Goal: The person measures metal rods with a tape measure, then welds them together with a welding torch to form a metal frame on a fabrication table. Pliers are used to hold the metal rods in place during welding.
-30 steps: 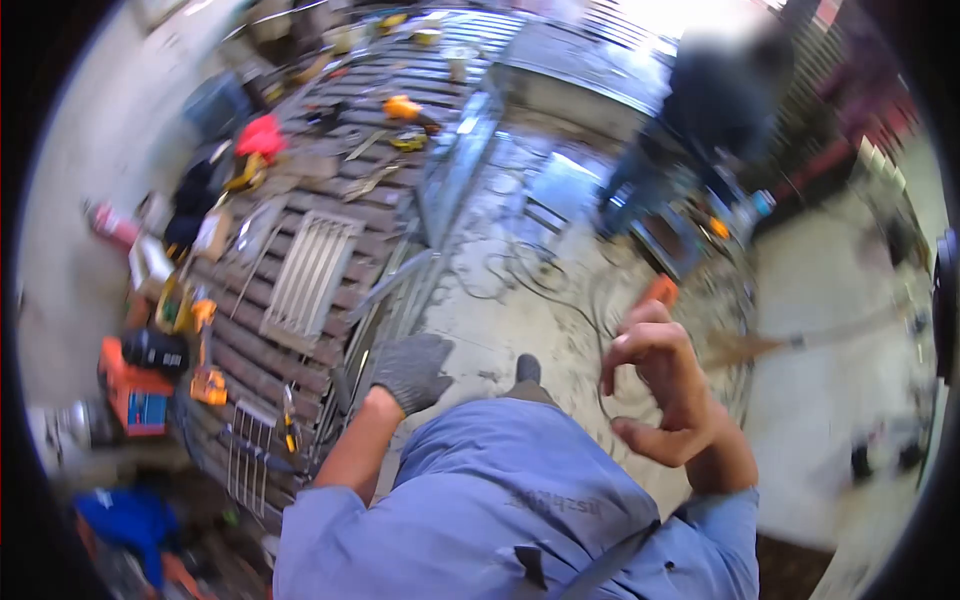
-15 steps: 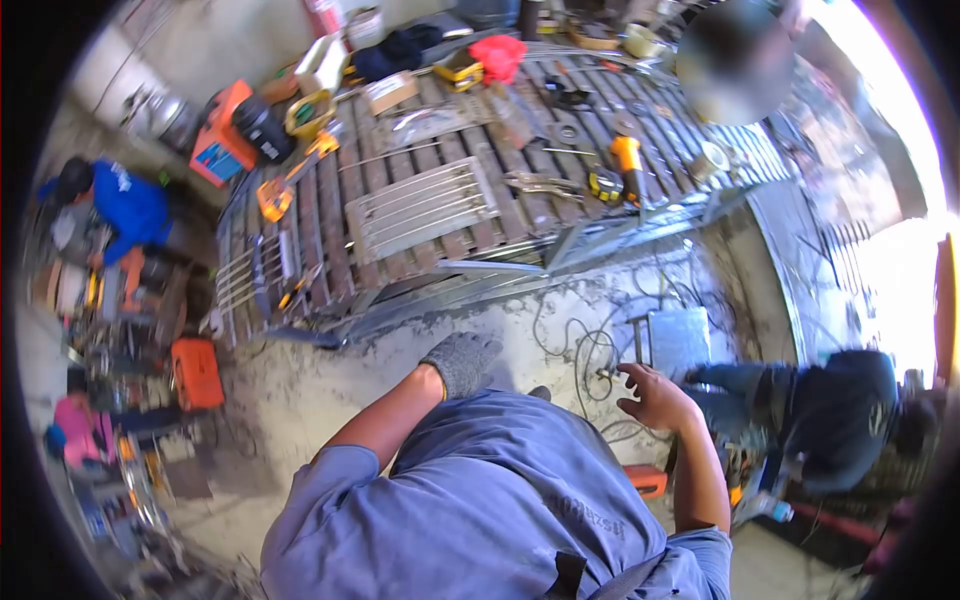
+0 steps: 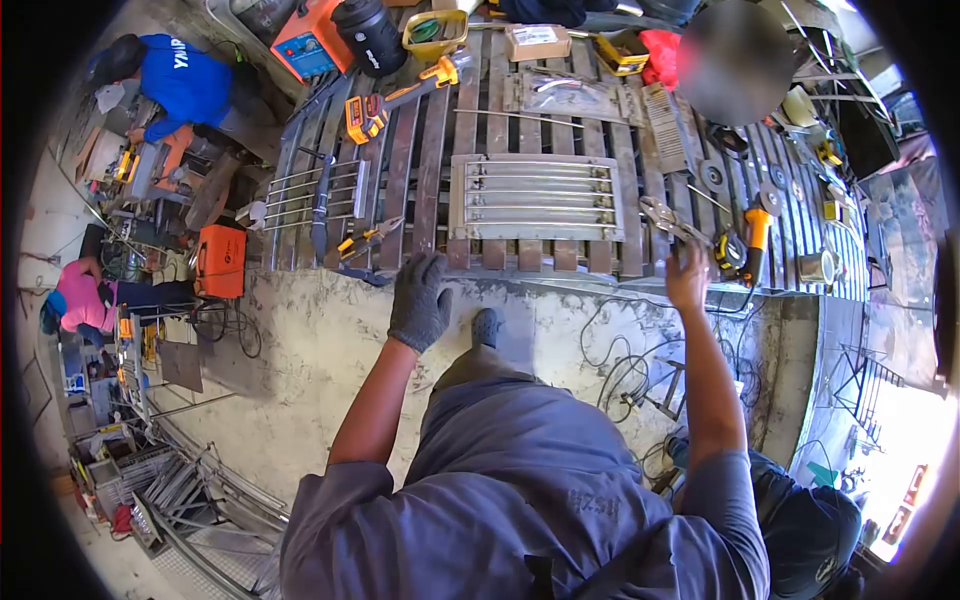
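My left hand (image 3: 420, 302), in a dark grey knit glove, is at the front edge of the slatted metal table (image 3: 402, 165), its fingers stretched out and thumb apart. Yellow-handled pliers (image 3: 370, 238) lie just left of it. My bare right hand (image 3: 688, 278) reaches over the table edge with fingers extended, fingertips right at the handles of locking pliers (image 3: 672, 218). Between the hands, farther in, a flat metal plate (image 3: 460, 198) carries several parallel rods (image 3: 540, 198). Right of my right hand lie a tape measure (image 3: 732, 252) and an orange-bodied grinder (image 3: 757, 238).
A yellow-and-black power tool (image 3: 366, 118), a cardboard box (image 3: 537, 42) and grinding discs (image 3: 712, 176) lie on the table. Cables (image 3: 628, 380) coil on the floor at right. People in blue (image 3: 185, 85) and pink (image 3: 85, 295) are at left; another person (image 3: 812, 530) is behind right.
I have come closer to the table. Both hands have moved forward, the left to the table's edge and the right up to the locking pliers.
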A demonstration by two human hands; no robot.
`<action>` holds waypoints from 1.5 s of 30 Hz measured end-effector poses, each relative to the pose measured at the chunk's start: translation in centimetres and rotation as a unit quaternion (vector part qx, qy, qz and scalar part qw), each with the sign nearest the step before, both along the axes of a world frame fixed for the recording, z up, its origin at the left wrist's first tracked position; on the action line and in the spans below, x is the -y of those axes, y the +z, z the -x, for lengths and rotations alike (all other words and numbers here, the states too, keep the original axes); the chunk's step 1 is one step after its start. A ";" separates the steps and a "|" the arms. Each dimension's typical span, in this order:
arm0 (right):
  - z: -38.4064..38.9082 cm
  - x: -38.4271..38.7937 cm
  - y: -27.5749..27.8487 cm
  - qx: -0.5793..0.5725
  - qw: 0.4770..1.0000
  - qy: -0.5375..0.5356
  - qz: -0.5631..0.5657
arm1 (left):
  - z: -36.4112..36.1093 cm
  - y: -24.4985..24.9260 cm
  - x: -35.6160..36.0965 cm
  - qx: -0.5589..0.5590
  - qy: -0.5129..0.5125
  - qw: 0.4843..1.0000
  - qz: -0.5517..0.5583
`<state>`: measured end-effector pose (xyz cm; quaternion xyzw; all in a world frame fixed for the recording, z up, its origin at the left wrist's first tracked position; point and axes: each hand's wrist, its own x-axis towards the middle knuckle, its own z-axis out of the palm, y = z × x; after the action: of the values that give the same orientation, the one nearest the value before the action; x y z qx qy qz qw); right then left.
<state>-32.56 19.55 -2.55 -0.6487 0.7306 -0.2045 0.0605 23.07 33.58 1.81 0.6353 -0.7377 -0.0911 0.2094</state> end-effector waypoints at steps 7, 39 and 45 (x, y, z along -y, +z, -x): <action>-1.3 6.6 -5.8 -0.032 0.970 -0.239 0.028 | -3.6 -3.8 11.3 0.009 -0.058 0.998 0.011; -2.8 6.6 -4.1 -0.061 0.965 -0.255 -0.006 | 13.1 3.2 28.4 0.250 -0.207 0.908 -0.266; -3.0 6.7 -3.9 -0.073 0.963 -0.258 0.000 | 13.3 2.8 28.0 0.230 -0.204 0.920 -0.242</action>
<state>-29.58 12.90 -6.49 -0.4518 0.8753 -0.1654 -0.0481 9.82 5.60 4.58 0.5056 -0.8348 -0.1590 -0.1487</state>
